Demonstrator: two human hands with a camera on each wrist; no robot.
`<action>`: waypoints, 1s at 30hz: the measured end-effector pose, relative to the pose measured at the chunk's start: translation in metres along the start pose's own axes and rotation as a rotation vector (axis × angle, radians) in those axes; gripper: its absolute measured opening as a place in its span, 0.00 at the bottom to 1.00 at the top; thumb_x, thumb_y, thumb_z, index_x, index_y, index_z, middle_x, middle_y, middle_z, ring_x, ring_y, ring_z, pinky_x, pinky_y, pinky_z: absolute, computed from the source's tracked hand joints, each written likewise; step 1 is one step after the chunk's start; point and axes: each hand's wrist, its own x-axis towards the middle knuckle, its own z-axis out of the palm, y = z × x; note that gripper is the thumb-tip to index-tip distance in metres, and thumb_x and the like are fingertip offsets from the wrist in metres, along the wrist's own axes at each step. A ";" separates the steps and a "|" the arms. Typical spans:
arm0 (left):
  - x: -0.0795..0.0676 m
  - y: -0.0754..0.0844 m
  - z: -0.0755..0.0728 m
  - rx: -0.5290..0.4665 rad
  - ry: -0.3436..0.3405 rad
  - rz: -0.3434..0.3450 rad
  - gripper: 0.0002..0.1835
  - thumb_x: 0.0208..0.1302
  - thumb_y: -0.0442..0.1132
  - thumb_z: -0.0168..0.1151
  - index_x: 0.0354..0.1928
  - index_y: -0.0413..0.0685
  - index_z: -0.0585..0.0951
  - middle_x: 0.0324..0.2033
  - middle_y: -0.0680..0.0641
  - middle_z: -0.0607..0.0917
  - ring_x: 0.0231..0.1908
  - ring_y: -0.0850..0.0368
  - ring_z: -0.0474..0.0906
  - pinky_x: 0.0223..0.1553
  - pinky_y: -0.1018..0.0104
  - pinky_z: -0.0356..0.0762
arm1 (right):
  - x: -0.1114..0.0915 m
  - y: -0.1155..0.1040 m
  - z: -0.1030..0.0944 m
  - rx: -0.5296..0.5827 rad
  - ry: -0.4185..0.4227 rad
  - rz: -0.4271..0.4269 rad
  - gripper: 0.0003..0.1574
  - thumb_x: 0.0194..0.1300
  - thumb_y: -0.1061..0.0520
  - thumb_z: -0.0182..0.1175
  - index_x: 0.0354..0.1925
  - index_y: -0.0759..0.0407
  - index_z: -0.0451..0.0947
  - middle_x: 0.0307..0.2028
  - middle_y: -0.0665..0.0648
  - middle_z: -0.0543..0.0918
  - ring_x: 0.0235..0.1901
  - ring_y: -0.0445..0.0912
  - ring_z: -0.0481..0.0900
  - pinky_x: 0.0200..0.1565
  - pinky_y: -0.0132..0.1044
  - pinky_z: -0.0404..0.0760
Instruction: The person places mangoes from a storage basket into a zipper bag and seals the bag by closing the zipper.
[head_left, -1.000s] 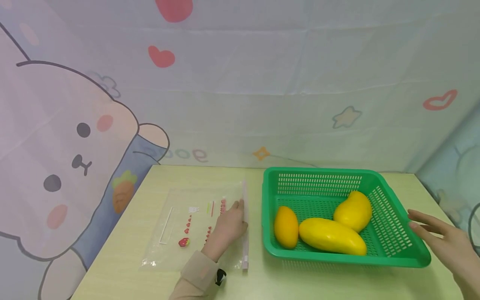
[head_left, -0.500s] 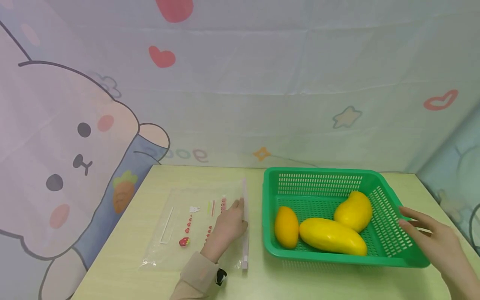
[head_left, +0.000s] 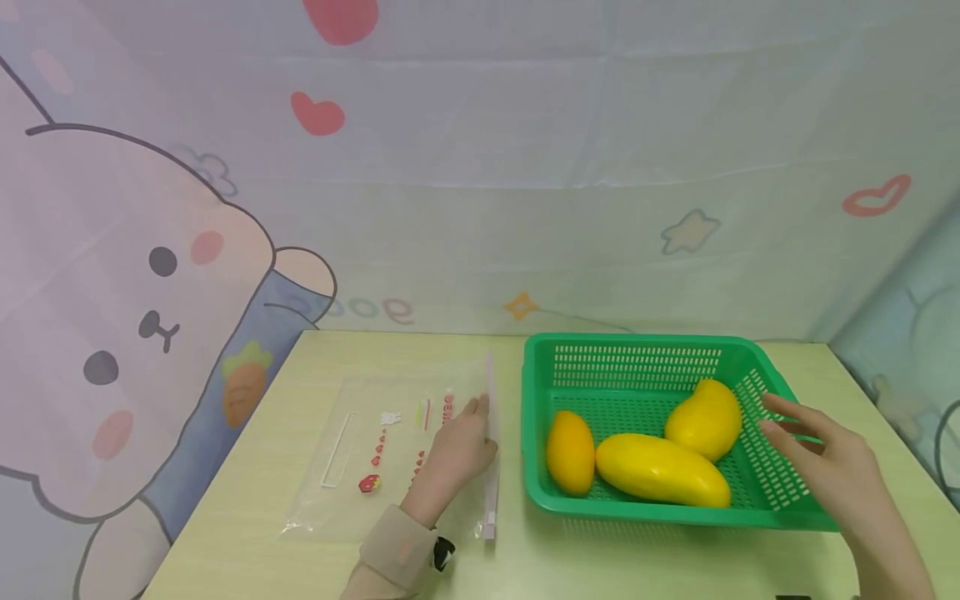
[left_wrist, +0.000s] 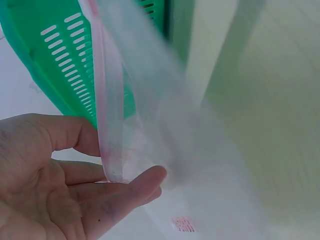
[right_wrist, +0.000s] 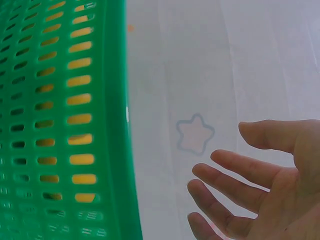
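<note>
A clear zip bag (head_left: 352,508) with strawberry prints and a pink zip edge lies on the table, left of a green basket (head_left: 531,433). My left hand (head_left: 457,446) pinches the bag by its zip edge; in the left wrist view, thumb and fingers (left_wrist: 150,182) meet around the film. My right hand (head_left: 832,458) hovers over the basket's right side with fingers spread and nothing in them. Inside the basket are an orange-yellow mango (head_left: 570,452) at left, a long yellow fruit (head_left: 662,470) in front and a plump yellow mango (head_left: 705,420) at right.
The pale wooden table (head_left: 247,517) ends at the back against a printed cloth (head_left: 480,167) with a cartoon bear. A dark wrist strap (head_left: 443,553) shows beside the left sleeve (head_left: 397,546). A dark cable (head_left: 947,446) hangs at the far right edge.
My right hand has moved left, from outside the basket's right rim to over its right wall. The left hand stays on the bag's zip edge, which has barely shifted.
</note>
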 end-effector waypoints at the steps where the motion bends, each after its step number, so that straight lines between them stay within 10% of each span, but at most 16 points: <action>1: 0.000 0.001 0.000 -0.002 0.002 0.001 0.35 0.58 0.29 0.57 0.69 0.31 0.62 0.67 0.30 0.66 0.17 0.59 0.60 0.17 0.71 0.60 | 0.001 -0.002 0.001 0.002 -0.007 0.004 0.34 0.69 0.41 0.54 0.69 0.51 0.66 0.47 0.20 0.64 0.39 0.16 0.63 0.37 0.17 0.67; 8: -0.001 0.004 -0.004 0.005 0.012 0.010 0.35 0.58 0.30 0.57 0.69 0.32 0.61 0.67 0.30 0.67 0.15 0.61 0.56 0.15 0.72 0.57 | 0.003 -0.016 0.009 -0.022 -0.021 -0.012 0.35 0.69 0.42 0.54 0.68 0.54 0.66 0.63 0.67 0.72 0.37 0.15 0.64 0.36 0.17 0.69; 15: -0.004 0.007 -0.010 -0.002 0.015 0.024 0.35 0.58 0.30 0.56 0.69 0.32 0.62 0.67 0.30 0.67 0.14 0.62 0.53 0.15 0.73 0.55 | 0.006 -0.028 0.018 0.002 -0.005 -0.104 0.31 0.69 0.47 0.57 0.66 0.56 0.68 0.56 0.35 0.72 0.38 0.16 0.66 0.39 0.13 0.69; 21: -0.005 0.010 -0.015 -0.004 0.015 0.037 0.34 0.58 0.29 0.56 0.69 0.32 0.62 0.66 0.30 0.67 0.14 0.63 0.51 0.14 0.75 0.52 | 0.006 -0.042 0.026 0.001 -0.039 -0.102 0.32 0.69 0.46 0.56 0.67 0.55 0.68 0.64 0.65 0.72 0.38 0.15 0.64 0.39 0.13 0.69; 30: -0.010 0.013 -0.021 0.010 0.031 0.057 0.34 0.58 0.30 0.55 0.69 0.31 0.62 0.66 0.30 0.68 0.13 0.64 0.50 0.13 0.76 0.50 | 0.007 -0.057 0.036 -0.005 -0.077 -0.120 0.31 0.69 0.46 0.56 0.66 0.57 0.69 0.64 0.66 0.72 0.39 0.16 0.66 0.40 0.15 0.73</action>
